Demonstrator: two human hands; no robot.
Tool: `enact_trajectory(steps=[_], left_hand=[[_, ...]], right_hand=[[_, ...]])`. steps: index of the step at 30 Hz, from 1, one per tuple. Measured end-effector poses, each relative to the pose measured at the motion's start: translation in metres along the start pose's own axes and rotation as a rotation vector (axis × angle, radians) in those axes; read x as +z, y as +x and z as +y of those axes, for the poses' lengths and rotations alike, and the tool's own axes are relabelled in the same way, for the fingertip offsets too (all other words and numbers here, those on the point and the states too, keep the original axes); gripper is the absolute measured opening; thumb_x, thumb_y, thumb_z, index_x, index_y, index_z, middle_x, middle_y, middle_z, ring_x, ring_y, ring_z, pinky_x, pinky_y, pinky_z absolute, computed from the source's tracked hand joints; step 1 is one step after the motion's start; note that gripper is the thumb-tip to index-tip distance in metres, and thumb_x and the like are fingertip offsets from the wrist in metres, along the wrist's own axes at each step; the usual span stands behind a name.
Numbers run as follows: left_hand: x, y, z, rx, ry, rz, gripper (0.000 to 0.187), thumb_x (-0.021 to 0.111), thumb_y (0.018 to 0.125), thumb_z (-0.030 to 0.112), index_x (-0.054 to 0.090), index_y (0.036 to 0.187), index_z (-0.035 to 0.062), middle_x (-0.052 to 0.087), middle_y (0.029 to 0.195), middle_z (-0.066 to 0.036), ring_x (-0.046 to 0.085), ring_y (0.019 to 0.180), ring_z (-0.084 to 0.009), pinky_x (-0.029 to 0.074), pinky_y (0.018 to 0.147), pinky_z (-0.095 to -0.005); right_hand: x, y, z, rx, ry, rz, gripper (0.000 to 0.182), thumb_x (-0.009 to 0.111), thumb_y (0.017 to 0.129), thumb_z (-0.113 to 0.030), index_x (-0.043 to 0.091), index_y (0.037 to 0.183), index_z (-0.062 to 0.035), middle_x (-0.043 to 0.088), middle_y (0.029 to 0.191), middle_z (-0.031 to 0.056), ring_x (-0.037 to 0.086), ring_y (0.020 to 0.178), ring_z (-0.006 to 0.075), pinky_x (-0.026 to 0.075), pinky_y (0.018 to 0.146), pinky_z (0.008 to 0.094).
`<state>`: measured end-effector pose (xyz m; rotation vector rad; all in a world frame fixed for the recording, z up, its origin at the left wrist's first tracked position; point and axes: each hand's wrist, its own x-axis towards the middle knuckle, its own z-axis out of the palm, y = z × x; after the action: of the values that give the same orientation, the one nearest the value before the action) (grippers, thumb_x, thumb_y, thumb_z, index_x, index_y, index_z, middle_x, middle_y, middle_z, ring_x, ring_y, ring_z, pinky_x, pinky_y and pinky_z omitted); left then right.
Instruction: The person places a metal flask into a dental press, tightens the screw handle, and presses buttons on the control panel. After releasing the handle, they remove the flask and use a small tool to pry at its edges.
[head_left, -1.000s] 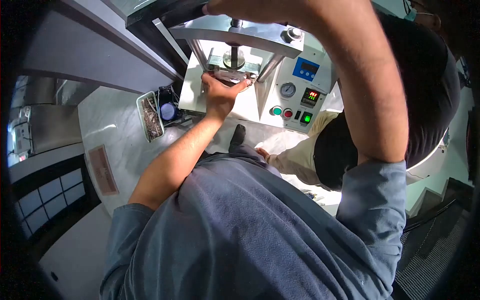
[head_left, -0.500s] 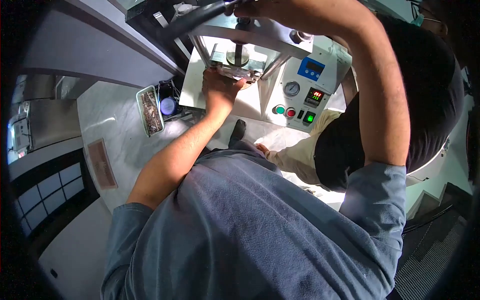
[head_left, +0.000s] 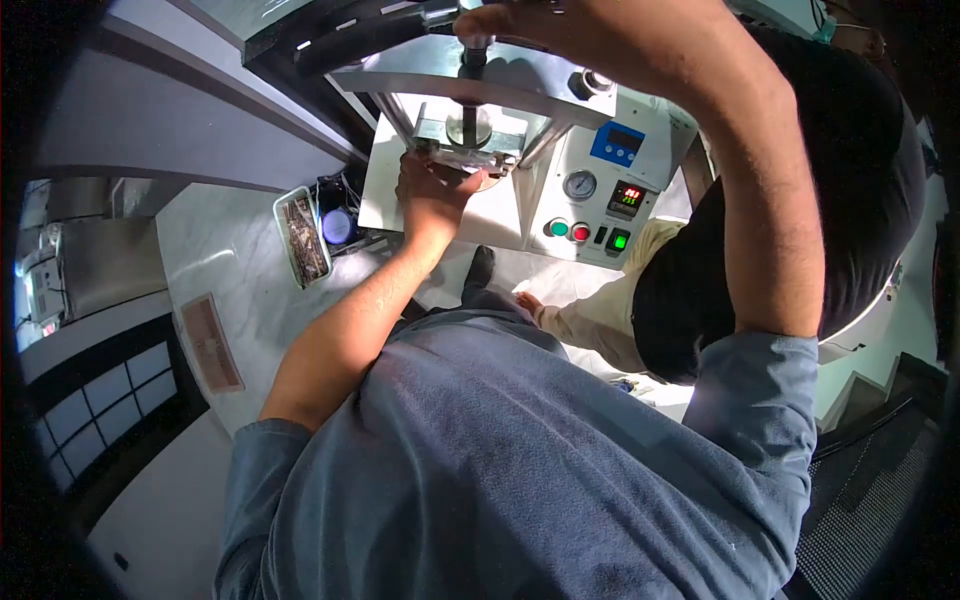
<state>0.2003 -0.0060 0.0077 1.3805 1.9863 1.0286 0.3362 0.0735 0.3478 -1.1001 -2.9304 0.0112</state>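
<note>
We clamp the fingers of our left hand (head_left: 430,192) on the metallic piece (head_left: 465,157), which lies between the press's (head_left: 480,85) two columns, near the front edge of its white base (head_left: 385,190). Our right hand (head_left: 515,22) meets the lever (head_left: 375,42) above the top plate; whether its fingers close, we cannot tell.

Wearer had a loose grey-blue top (head_left: 520,450), slightly nubby fabric, soft folds down the back and sides, tiny pale speck (head_left: 733,547) low on one side. Left sleeve (head_left: 262,480) and right sleeve (head_left: 760,400) were same colour, wide, ended near the elbows. Forearms, left hand (head_left: 430,195) and right hand (head_left: 515,22) were bare. Dark trouser leg (head_left: 494,299), black footwear (head_left: 480,266).
</note>
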Motion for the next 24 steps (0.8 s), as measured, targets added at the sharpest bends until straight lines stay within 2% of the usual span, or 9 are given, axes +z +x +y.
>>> enact_trajectory(steps=[3,6,9,12,14,17,18,21,24], left_hand=[[0.000,0.001,-0.002,-0.016,-0.048,0.018,0.081,0.085,0.065,0.043,0.043,0.117,-0.0019,0.052,0.112,-0.020,0.052,0.107,-0.0377,0.040,0.095,-0.0478],[-0.004,0.001,0.004,-0.035,-0.005,-0.012,0.082,0.085,0.065,0.043,0.042,0.117,-0.0025,0.052,0.111,-0.020,0.052,0.107,-0.0379,0.040,0.095,-0.0475],[-0.005,0.001,0.005,-0.015,0.015,-0.005,0.081,0.085,0.064,0.043,0.043,0.117,-0.0025,0.052,0.110,-0.020,0.052,0.106,-0.0382,0.040,0.094,-0.0484],[-0.003,0.000,0.005,0.009,0.042,0.004,0.081,0.085,0.065,0.042,0.043,0.118,-0.0024,0.052,0.111,-0.020,0.052,0.106,-0.0385,0.039,0.094,-0.0489],[-0.001,-0.004,0.007,0.027,0.061,0.077,0.084,0.089,0.062,0.039,0.044,0.119,-0.0049,0.059,0.107,-0.020,0.059,0.099,-0.0315,0.048,0.087,-0.0394],[0.006,-0.012,0.008,0.119,-0.032,0.115,0.084,0.089,0.062,0.037,0.042,0.120,-0.0031,0.052,0.111,-0.020,0.052,0.106,-0.0381,0.040,0.093,-0.0474],[0.006,-0.013,0.011,0.136,-0.034,0.148,0.085,0.090,0.061,0.035,0.042,0.120,-0.0036,0.052,0.110,-0.020,0.052,0.105,-0.0377,0.041,0.092,-0.0464],[0.002,-0.013,0.017,0.041,-0.106,0.084,0.085,0.089,0.063,0.034,0.041,0.121,-0.0041,0.051,0.109,-0.021,0.051,0.105,-0.0381,0.041,0.091,-0.0465],[0.009,-0.011,0.009,0.096,-0.042,0.158,0.081,0.088,0.065,0.031,0.041,0.120,-0.0040,0.051,0.108,-0.021,0.051,0.104,-0.0386,0.041,0.090,-0.0471]], right_hand=[[-0.004,0.000,-0.014,0.072,-0.070,-0.042,0.038,0.056,0.096,-0.038,0.067,0.087,-0.0028,0.068,0.075,0.0142,0.069,0.070,0.0288,0.057,0.065,0.0404],[0.009,0.002,-0.008,0.038,-0.202,0.008,0.038,0.055,0.096,-0.037,0.065,0.087,-0.0009,0.067,0.075,0.0151,0.069,0.069,0.0292,0.057,0.063,0.0405],[0.033,0.008,0.012,-0.098,-0.127,0.127,0.037,0.054,0.097,-0.036,0.062,0.092,-0.0001,0.066,0.073,0.0154,0.069,0.067,0.0302,0.055,0.059,0.0410],[0.043,0.006,0.013,-0.080,0.049,0.131,0.037,0.052,0.098,-0.038,0.058,0.098,-0.0012,0.065,0.078,0.0167,0.067,0.070,0.0317,0.054,0.061,0.0438],[0.058,0.008,0.017,-0.173,0.198,0.280,0.037,0.051,0.098,-0.041,0.054,0.101,-0.0042,0.063,0.082,0.0170,0.064,0.077,0.0318,0.049,0.069,0.0459],[0.069,0.013,0.020,-0.205,0.152,0.291,0.036,0.051,0.098,-0.043,0.054,0.104,-0.0068,0.060,0.083,0.0162,0.060,0.083,0.0306,0.042,0.077,0.0441],[0.069,0.015,0.022,-0.215,0.176,0.282,0.036,0.052,0.098,-0.043,0.055,0.105,-0.0079,0.059,0.082,0.0139,0.058,0.084,0.0286,0.038,0.080,0.0404],[0.066,0.018,0.030,-0.283,0.227,0.277,0.037,0.054,0.097,-0.043,0.056,0.107,-0.0073,0.059,0.083,0.0130,0.058,0.083,0.0292,0.038,0.080,0.0400],[0.061,0.019,0.036,-0.335,0.254,0.274,0.037,0.056,0.096,-0.042,0.057,0.108,-0.0069,0.059,0.083,0.0126,0.057,0.083,0.0292,0.037,0.081,0.0397]])
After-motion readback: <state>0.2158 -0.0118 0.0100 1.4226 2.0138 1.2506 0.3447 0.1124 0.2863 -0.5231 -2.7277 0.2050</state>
